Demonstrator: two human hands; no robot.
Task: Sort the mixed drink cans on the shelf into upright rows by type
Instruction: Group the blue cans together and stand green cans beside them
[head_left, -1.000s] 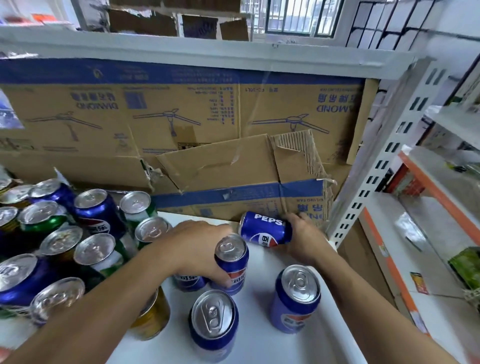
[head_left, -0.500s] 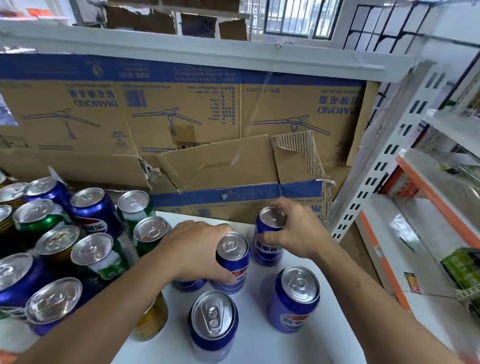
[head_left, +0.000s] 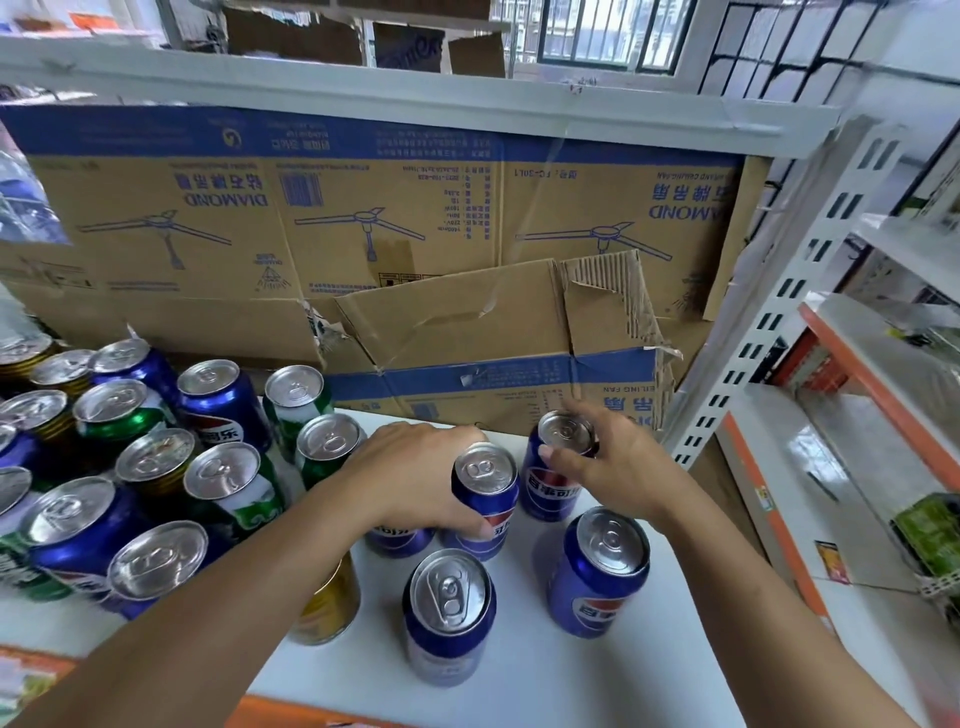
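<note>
Cardboard box (head_left: 363, 218), printed with fan drawings, fills the upper half of the frame and closes off the back of the shelf (head_left: 561, 675). The mixed cluster (head_left: 130, 467) of blue, green and gold cans stands upright and tightly packed at the left of the frame. It is not yet separated by type.

Both forearms enter from the bottom edge. The left hand (head_left: 415, 478) wraps its fingers around the centre blue can (head_left: 485, 499). The right hand (head_left: 618, 467) pinches the top of the rear blue can (head_left: 553, 488) between thumb and fingers, and this can stands just in front of the box. A further blue can is partly hidden under the left hand. Two front blue cans (head_left: 449, 618) stand upright at lower centre, and a gold can (head_left: 327, 608) sits directly beneath the left forearm.

Probable faults:
- The left forearm may sweep sideways and topple the gold can or a neighbouring green one.
- A can tipped in this packing is likely to knock over others.
- The front cans stand near the shelf lip, so a push toward the bottom of the frame could drop one.
</note>
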